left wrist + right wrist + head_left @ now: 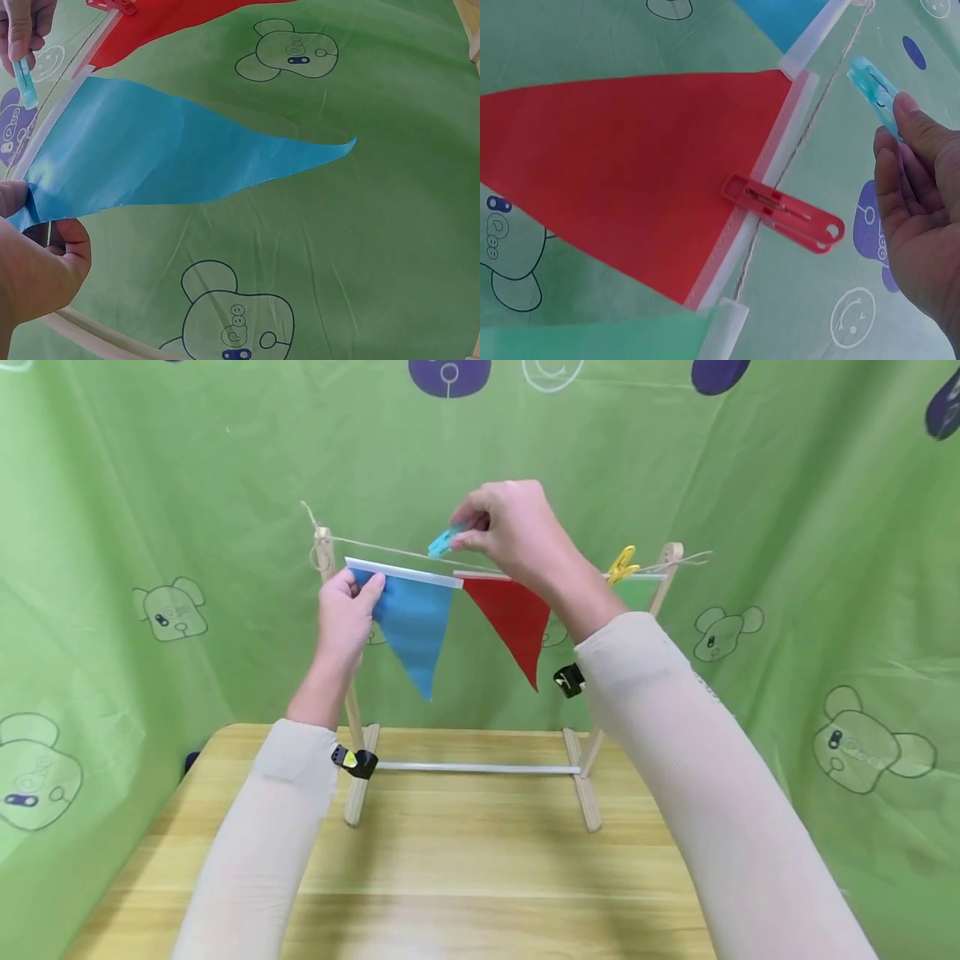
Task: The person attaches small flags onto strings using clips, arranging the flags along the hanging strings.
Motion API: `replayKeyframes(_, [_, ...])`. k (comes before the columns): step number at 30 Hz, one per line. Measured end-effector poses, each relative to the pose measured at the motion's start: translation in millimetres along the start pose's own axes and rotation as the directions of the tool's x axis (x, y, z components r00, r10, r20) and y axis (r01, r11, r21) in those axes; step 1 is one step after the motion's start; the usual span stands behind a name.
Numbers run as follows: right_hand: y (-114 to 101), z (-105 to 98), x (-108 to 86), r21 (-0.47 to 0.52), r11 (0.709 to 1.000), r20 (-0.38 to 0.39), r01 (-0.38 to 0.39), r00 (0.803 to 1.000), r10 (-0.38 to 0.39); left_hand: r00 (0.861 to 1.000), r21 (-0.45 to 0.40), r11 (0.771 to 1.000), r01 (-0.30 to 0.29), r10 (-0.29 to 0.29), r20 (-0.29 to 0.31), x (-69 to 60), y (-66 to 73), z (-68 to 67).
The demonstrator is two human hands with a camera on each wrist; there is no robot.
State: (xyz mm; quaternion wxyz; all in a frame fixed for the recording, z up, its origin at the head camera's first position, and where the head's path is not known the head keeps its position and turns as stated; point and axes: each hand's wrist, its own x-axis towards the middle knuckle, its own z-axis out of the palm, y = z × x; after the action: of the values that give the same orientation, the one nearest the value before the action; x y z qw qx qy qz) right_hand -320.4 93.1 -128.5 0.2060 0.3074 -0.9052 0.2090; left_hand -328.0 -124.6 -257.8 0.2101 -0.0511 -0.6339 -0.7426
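My left hand (348, 614) pinches the upper left corner of a blue triangular pennant (412, 614) by its white top band, holding it along the twine (382, 549). Above the twine, my right hand (510, 522) pinches a light blue clothespin (444, 541), which is apart from the pennant. A red pennant (645, 172) hangs beside the blue one, and a red clothespin (784, 214) clips its band to the twine. In the head view my right hand hides that red clothespin. Farther right, a yellow clothespin (622, 565) grips the twine over a green pennant (641, 593).
A wooden stand holds the twine between a left post (325, 552) and a right post (670, 560). A white crossbar (480, 768) joins its feet low over the wooden table (480, 860). Green printed curtain (247, 460) surrounds the table at the back and sides.
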Motion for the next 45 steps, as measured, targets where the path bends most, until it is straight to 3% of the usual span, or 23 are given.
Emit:
replayKeyframes(9, [-3.9,1.6,8.5,-0.038,0.999,0.042,-0.018,0.999,0.019,1.000,-0.046,0.999,-0.006,0.006,0.011,2.6,4.0,5.6])
replayKeyframes(21, [-14.7,7.2,19.4,-0.059,0.998,0.107,0.001,0.994,0.005,1.000,-0.104,0.994,-0.016,0.013,-0.024,5.1,6.4,7.0])
replayKeyframes(28, [-18.7,7.2,21.6,-0.107,0.994,0.131,-0.003,0.991,0.017,0.999,-0.090,0.996,-0.017,0.014,-0.035,4.3,7.7,7.2])
replayKeyframes(45, [-19.5,15.9,26.6,-0.108,0.992,0.147,0.069,0.988,-0.053,0.999,-0.114,0.993,-0.022,0.018,-0.037,5.8,8.8,4.1])
